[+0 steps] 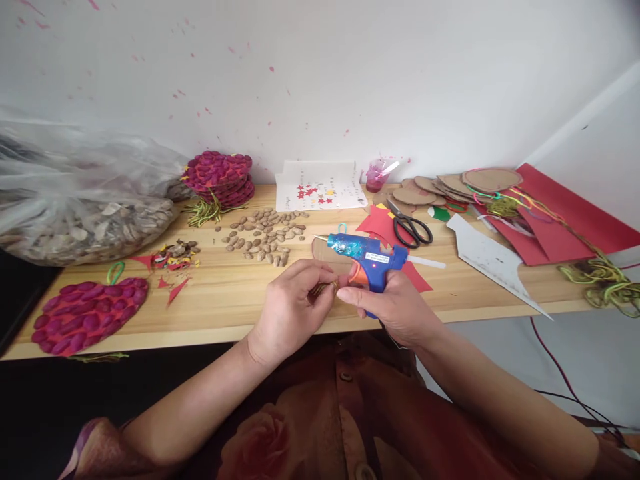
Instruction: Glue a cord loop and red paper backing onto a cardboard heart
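My right hand [405,303] grips the handle of a blue glue gun [375,259], whose nozzle points left and whose small red light is lit. A white glue stick [427,262] sticks out of its back. Close beside it, my left hand [295,300] pinches a small bundle of olive-green yarn [325,288], partly hidden by the fingers. The fingertips of both hands nearly meet. Under the nozzle lies a cardboard piece [321,251], mostly covered by the gun, with a light-green loop [343,228] behind it. Black-handled scissors [413,230] rest on red paper [383,225] beyond the gun.
Loose seed-like pieces [270,233] spread left of centre. Finished-looking purple-studded shapes are stacked [220,177] at the back; another purple-studded piece [90,313] lies front left by a plastic bag [90,200]. Cardboard discs [425,190], white card [493,260] and yarn [607,283] lie right.
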`<state>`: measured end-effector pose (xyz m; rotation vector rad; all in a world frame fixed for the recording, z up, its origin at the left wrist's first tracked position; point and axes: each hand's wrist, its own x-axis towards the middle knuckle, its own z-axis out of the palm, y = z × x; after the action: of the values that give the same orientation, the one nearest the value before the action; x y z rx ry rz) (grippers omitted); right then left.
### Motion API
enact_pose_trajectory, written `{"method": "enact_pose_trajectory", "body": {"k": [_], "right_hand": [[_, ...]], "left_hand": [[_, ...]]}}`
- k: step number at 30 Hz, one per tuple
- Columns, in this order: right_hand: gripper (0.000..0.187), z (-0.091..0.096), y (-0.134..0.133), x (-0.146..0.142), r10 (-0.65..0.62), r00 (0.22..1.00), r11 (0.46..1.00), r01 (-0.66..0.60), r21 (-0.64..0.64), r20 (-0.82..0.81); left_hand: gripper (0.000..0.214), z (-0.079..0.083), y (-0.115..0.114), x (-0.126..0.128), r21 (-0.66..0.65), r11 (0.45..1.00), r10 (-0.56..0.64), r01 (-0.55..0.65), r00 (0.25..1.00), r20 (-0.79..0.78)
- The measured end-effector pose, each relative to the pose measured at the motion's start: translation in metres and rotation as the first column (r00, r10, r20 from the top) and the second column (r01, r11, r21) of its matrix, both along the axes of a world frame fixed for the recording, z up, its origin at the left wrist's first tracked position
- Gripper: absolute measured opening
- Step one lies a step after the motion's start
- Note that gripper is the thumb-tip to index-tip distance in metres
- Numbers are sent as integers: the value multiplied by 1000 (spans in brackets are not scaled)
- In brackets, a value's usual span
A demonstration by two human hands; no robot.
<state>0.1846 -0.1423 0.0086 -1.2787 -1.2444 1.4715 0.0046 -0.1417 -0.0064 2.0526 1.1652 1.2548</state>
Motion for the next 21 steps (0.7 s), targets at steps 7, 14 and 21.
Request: {"method": "enact_pose_trajectory", "body": {"k": [7, 14, 21], "right_hand": [[19, 4, -3, -5, -28, 998, 999, 29, -16, 56], [19, 4, -1, 3, -55, 996, 998, 53, -32, -76], [20, 12, 1, 16, -18, 999, 1000, 18, -4, -49]], "left_hand": [[14, -1, -3, -2, 116, 992, -39, 58, 986, -161], [10, -3, 0, -9, -43, 999, -21, 8, 950, -311], [15, 3, 14, -42, -304, 946, -221, 109, 904, -367]]}}
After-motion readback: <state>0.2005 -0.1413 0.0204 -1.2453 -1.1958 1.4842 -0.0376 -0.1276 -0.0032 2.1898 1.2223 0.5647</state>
